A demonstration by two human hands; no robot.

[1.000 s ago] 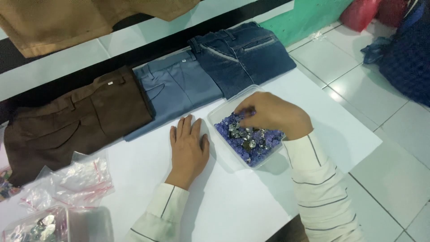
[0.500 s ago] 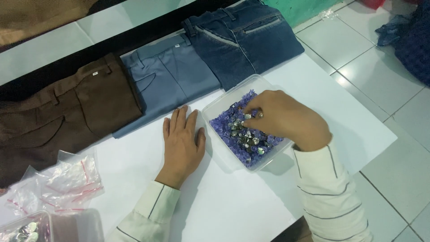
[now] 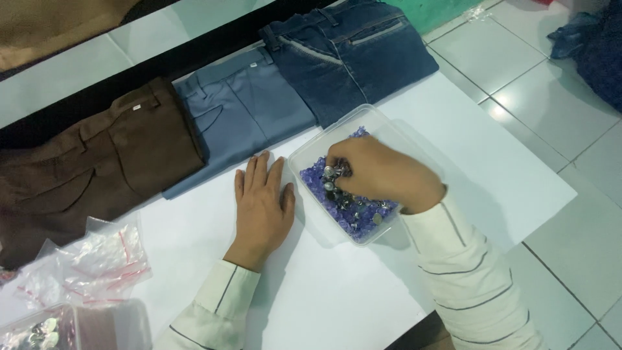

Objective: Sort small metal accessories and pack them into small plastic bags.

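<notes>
Right hand (image 3: 382,176) down inside the clear plastic tub (image 3: 304,157), fingers curled and bunched over the small metal buttons (image 3: 350,201), fingertips pinched on a few of the silvery pieces at the near-left edge of the pile. Impossible to tell how many are actually held. Left hand (image 3: 262,206) flat on the white table (image 3: 492,168), palm down, fingers spread and straight, gripping nothing, thumb just beside the tub's left wall. Tub sitting near the middle of the table, its floor covered with purple bits (image 3: 321,178) under the metal buttons.

Beyond the hands, three folded pairs of trousers in a row along the far edge: brown trousers (image 3: 97,162) at left, grey-blue trousers (image 3: 240,110) in the middle, dark denim jeans (image 3: 350,58) at right, each overlapping the next. Near the left corner, a heap of small clear zip bags (image 3: 91,259) with red seal strips, and a second clear container (image 3: 71,327) with more shiny pieces, partly cut off at the bottom edge. Pale tiled floor (image 3: 551,84) off to the right.
</notes>
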